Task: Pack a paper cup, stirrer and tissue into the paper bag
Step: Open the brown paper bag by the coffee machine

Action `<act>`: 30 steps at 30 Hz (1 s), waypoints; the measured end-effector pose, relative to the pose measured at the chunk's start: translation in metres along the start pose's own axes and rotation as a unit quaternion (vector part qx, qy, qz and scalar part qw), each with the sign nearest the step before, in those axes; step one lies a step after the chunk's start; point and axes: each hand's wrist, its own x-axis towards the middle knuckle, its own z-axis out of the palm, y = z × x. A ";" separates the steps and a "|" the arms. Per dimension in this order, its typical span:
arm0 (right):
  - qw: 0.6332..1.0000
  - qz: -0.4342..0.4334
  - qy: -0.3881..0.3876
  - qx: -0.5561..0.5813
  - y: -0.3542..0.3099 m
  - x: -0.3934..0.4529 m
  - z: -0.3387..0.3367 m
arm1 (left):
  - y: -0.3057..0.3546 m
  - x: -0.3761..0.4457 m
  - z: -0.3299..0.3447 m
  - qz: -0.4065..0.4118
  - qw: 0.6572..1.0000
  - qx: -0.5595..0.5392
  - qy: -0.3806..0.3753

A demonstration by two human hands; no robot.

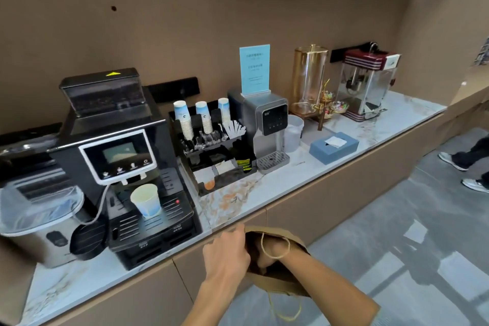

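Observation:
I hold a brown paper bag (280, 282) with twine handles in front of the counter edge, below the countertop. My left hand (226, 253) grips the bag's left rim. My right hand (271, 253) reaches down inside the bag, its fingers partly hidden by the paper. Stacks of white-and-blue paper cups (203, 118) stand upside down in a black organizer (225, 167). White stirrers (234, 128) fan out at the organizer's right end. A single paper cup (146, 200) stands upright on the coffee machine's drip tray. A blue tissue box (333, 147) with a tissue poking out sits further right.
A black coffee machine (119, 156) stands at the left, with a lined metal bin (39, 222) beside it. A grey water dispenser (270, 124), a glass drink dispenser (308, 79) and a popcorn machine (367, 82) line the marble counter (291, 180). A person's shoes (455, 161) show at the far right.

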 end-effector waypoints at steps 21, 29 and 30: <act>0.986 -0.078 -0.100 -0.107 0.014 0.203 -0.144 | -0.036 0.226 0.023 -0.089 0.991 -0.072 -0.074; 0.960 -0.181 -0.147 -0.157 0.009 0.279 -0.214 | -0.064 0.305 0.040 -0.176 0.960 -0.158 -0.149; 0.959 -0.196 -0.141 -0.146 0.010 0.287 -0.224 | -0.067 0.313 0.043 -0.179 0.956 -0.178 -0.152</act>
